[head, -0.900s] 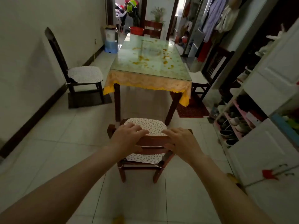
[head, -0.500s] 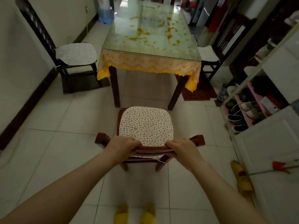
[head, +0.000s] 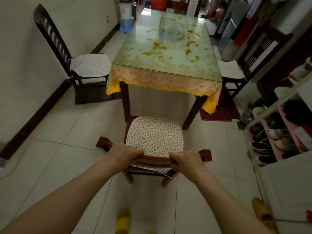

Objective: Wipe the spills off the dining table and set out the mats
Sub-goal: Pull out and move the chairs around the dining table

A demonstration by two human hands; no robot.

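Observation:
A glass-topped dining table with a yellow lace-edged cloth stands ahead, and orange spills are spread over its top. In front of its near end is a red-brown wooden chair with a floral seat cushion. My left hand and my right hand each grip the top rail of the chair's back. No mats or wiping cloth are visible.
A dark chair with a cushion stands by the left wall. Another dark chair is on the table's right. A white shoe rack lines the right side, with a red rug beside it. A water dispenser sits at the far left.
The view has tilted down and I stand closer above the chair. My hands have gone from resting on the chair back to gripping its top rail.

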